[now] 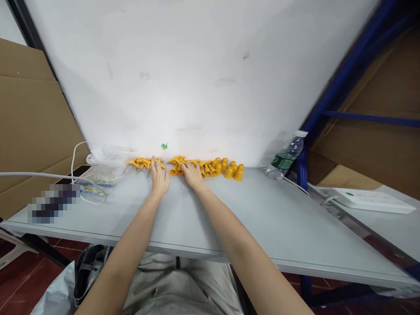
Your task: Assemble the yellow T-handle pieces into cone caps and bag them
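Observation:
A row of small yellow plastic pieces lies along the foot of the white panel. My left hand (159,178) rests at the left group, thumb and fingers apart, touching the slim yellow pieces (141,162). Small metal parts, perhaps chains or screws, show below these (139,169). My right hand (193,176) lies over the middle group, fingers stretched forward onto the yellow pieces and partly hidden among them. Cone-shaped yellow pieces with open ends (173,171) sit between the hands. Farther right, yellow cup-like pieces (238,173) stand upright in short rows.
A tilted plastic bottle (286,158) leans near the blue frame (302,168). At left lie clear plastic bags (105,173), a white cable (39,174) and a blurred dark object (54,203). A white power strip (370,200) rests on the right-hand surface. Cardboard (33,118) borders the grey table (262,227).

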Action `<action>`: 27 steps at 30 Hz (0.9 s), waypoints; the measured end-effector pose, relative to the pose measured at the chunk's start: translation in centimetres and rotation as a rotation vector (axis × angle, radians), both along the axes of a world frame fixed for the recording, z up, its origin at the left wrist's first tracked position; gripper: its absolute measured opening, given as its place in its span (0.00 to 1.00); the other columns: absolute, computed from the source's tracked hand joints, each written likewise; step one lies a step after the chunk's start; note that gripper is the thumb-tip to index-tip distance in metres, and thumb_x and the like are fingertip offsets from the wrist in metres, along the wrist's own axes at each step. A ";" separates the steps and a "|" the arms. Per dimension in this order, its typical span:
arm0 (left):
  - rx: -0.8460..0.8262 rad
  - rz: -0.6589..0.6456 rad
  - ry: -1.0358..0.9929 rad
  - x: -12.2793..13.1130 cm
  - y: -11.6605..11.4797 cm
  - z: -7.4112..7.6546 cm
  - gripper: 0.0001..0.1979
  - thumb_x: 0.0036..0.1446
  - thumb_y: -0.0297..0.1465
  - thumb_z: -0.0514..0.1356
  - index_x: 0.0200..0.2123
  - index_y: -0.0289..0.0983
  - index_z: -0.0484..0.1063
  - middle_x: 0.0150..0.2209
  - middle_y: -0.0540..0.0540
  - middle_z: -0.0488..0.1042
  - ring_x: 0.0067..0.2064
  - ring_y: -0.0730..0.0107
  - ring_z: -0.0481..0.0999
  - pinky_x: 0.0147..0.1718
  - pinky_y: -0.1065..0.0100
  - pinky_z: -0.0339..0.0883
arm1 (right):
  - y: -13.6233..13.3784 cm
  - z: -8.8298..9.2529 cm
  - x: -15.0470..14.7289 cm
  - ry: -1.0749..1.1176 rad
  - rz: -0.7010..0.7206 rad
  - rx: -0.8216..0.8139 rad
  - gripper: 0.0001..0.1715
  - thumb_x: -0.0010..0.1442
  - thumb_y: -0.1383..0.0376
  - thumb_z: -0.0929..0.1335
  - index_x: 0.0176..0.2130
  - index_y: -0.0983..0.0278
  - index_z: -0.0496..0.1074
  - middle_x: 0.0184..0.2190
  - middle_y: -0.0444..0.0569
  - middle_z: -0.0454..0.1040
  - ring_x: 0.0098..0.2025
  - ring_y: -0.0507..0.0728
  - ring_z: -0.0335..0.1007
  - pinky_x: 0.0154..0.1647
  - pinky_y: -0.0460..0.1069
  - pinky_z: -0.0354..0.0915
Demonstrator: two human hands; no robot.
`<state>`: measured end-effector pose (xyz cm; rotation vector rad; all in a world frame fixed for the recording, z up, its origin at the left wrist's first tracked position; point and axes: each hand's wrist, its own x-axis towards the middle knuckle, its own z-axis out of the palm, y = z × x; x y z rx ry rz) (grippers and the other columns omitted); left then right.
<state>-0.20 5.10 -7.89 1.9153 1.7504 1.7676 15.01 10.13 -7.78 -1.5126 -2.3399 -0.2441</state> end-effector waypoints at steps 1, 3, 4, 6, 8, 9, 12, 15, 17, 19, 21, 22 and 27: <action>-0.001 0.025 -0.015 -0.1 0.0 0.1 0.25 0.63 0.39 0.48 0.61 0.36 0.57 0.68 0.31 0.46 0.69 0.52 0.49 0.63 0.47 0.50 | 0.1 -0.1 -0.1 -0.021 -0.013 -0.011 0.31 0.64 0.73 0.54 0.63 0.63 0.59 0.61 0.60 0.64 0.64 0.63 0.56 0.66 0.65 0.37; -0.007 0.089 -0.044 -0.4 -0.1 0.5 0.24 0.63 0.38 0.48 0.61 0.37 0.58 0.68 0.32 0.46 0.68 0.51 0.50 0.62 0.46 0.50 | 0.1 0.0 -0.4 -0.041 -0.027 -0.050 0.34 0.63 0.71 0.58 0.67 0.61 0.53 0.68 0.59 0.52 0.70 0.64 0.43 0.66 0.69 0.31; -0.007 0.124 -0.057 -0.5 -0.2 0.7 0.24 0.63 0.38 0.49 0.60 0.37 0.58 0.68 0.32 0.47 0.68 0.50 0.50 0.62 0.45 0.49 | 0.0 0.4 -0.5 -0.044 -0.028 -0.086 0.37 0.62 0.69 0.60 0.68 0.61 0.50 0.70 0.58 0.46 0.71 0.65 0.36 0.66 0.70 0.29; 0.002 0.188 -0.083 -0.8 -0.2 1.0 0.23 0.63 0.37 0.49 0.60 0.37 0.59 0.68 0.33 0.49 0.68 0.49 0.49 0.62 0.44 0.48 | -0.4 1.5 -0.2 -0.026 -0.019 -0.164 0.44 0.60 0.63 0.65 0.70 0.60 0.44 0.71 0.56 0.38 0.72 0.67 0.27 0.65 0.72 0.28; 0.024 0.225 -0.127 -0.9 -0.1 1.1 0.21 0.63 0.37 0.49 0.58 0.38 0.60 0.67 0.34 0.52 0.68 0.51 0.51 0.62 0.45 0.49 | -1.0 2.8 0.9 0.027 0.000 -0.189 0.47 0.60 0.58 0.65 0.70 0.60 0.41 0.72 0.55 0.36 0.72 0.69 0.24 0.64 0.74 0.30; 0.035 0.233 -0.163 -1.0 0.1 0.9 0.21 0.63 0.36 0.49 0.58 0.39 0.60 0.66 0.35 0.53 0.67 0.52 0.52 0.62 0.47 0.50 | -1.4 3.5 1.8 0.056 0.012 -0.165 0.46 0.61 0.56 0.64 0.70 0.59 0.41 0.72 0.55 0.36 0.72 0.69 0.24 0.64 0.75 0.30; 0.002 0.229 -0.351 -0.8 0.9 0.0 0.17 0.63 0.35 0.48 0.55 0.43 0.60 0.62 0.38 0.61 0.64 0.59 0.60 0.60 0.52 0.56 | -2.7 4.4 5.7 0.097 -0.049 -0.051 0.40 0.62 0.57 0.62 0.69 0.60 0.48 0.71 0.56 0.39 0.72 0.71 0.24 0.62 0.78 0.29; -0.098 0.187 -0.567 -0.3 1.9 -1.5 0.14 0.64 0.35 0.46 0.52 0.45 0.60 0.57 0.41 0.66 0.58 0.65 0.68 0.54 0.57 0.64 | -3.3 3.5 10.3 0.131 -0.289 0.003 0.37 0.62 0.59 0.63 0.66 0.64 0.53 0.70 0.61 0.42 0.71 0.73 0.25 0.60 0.80 0.28; -0.114 0.168 -0.644 -0.1 2.5 -2.4 0.13 0.64 0.34 0.45 0.51 0.44 0.60 0.55 0.41 0.67 0.55 0.67 0.70 0.51 0.60 0.67 | -3.1 2.2 12.8 0.180 -0.445 -0.001 0.37 0.61 0.61 0.63 0.66 0.67 0.53 0.70 0.65 0.43 0.71 0.74 0.27 0.59 0.80 0.28; -0.106 0.173 -0.700 -0.1 2.9 -3.0 0.12 0.63 0.32 0.44 0.48 0.43 0.60 0.53 0.41 0.69 0.54 0.68 0.71 0.49 0.63 0.68 | -2.8 0.7 14.5 0.245 -0.589 -0.019 0.38 0.61 0.61 0.63 0.66 0.69 0.52 0.69 0.68 0.44 0.71 0.75 0.28 0.58 0.81 0.28; -0.104 0.177 -0.761 -0.5 3.2 -3.4 0.12 0.62 0.31 0.43 0.46 0.43 0.61 0.52 0.42 0.70 0.52 0.69 0.72 0.47 0.64 0.68 | -2.3 -0.6 15.3 0.314 -0.640 -0.006 0.36 0.61 0.63 0.61 0.66 0.69 0.52 0.69 0.67 0.45 0.71 0.75 0.29 0.59 0.81 0.28; -0.114 0.169 -0.783 -0.8 3.3 -3.5 0.13 0.62 0.31 0.43 0.46 0.42 0.61 0.52 0.42 0.70 0.52 0.69 0.73 0.46 0.65 0.69 | -2.2 -1.2 15.4 0.351 -0.638 -0.002 0.35 0.61 0.64 0.60 0.66 0.68 0.53 0.69 0.66 0.46 0.71 0.74 0.31 0.59 0.80 0.28; -0.248 0.144 -0.866 -2.0 3.4 -3.1 0.16 0.61 0.31 0.40 0.47 0.40 0.62 0.51 0.39 0.71 0.47 0.67 0.76 0.35 0.67 0.69 | -2.0 -2.1 15.1 0.463 -0.621 -0.013 0.27 0.59 0.69 0.58 0.57 0.68 0.64 0.66 0.64 0.55 0.67 0.70 0.50 0.62 0.76 0.39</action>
